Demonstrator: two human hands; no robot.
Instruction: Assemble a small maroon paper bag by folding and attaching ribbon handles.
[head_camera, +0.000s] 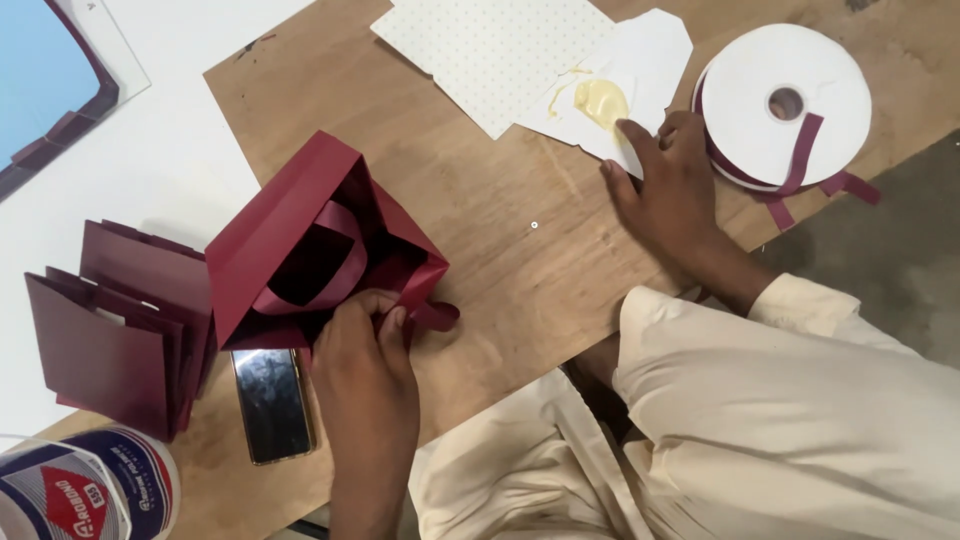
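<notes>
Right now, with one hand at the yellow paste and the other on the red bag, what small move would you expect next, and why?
Probably the right hand dabs a fingertip in the yellow glue blob and carries it to the maroon paper bag. Its fingers rest beside the blob on the white paper scrap, while the left hand pinches the ribbon end at the bag's rim, seemingly awaiting glue.

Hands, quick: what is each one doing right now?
Left hand: fingers pinching the edge of the open maroon paper bag.
Right hand: open, fingertip at the yellow glue blob, holding nothing.
</notes>
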